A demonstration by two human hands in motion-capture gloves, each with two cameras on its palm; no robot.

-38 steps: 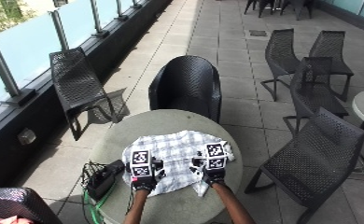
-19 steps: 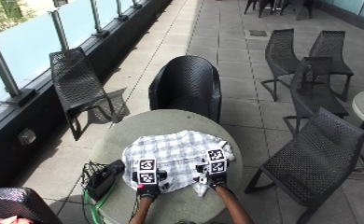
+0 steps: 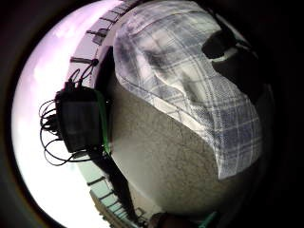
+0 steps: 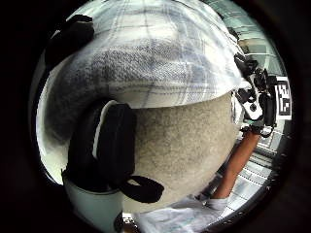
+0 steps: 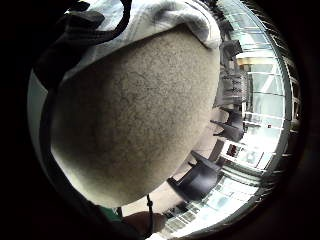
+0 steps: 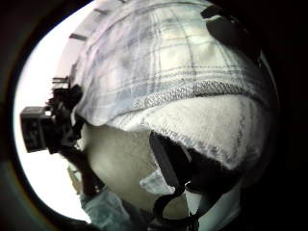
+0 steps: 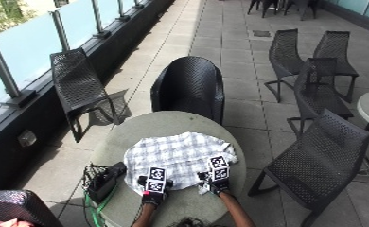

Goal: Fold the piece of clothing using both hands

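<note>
A white and grey checked cloth garment (image 7: 180,158) lies spread on the round grey stone counter (image 7: 165,124), covering its middle. The left hand (image 7: 153,188) is at the 7 o'clock edge of the garment, and the right hand (image 7: 215,177) is at the 5 o'clock edge. In the palm views the fingers (image 4: 114,145) of each hand curl around the near hem, so each hand pinches the cloth. A black box with cables (image 7: 104,178) sits on the counter at 8 o'clock, beside the garment. A black woven chair (image 7: 189,87) stands at 12 o'clock behind the counter.
</note>
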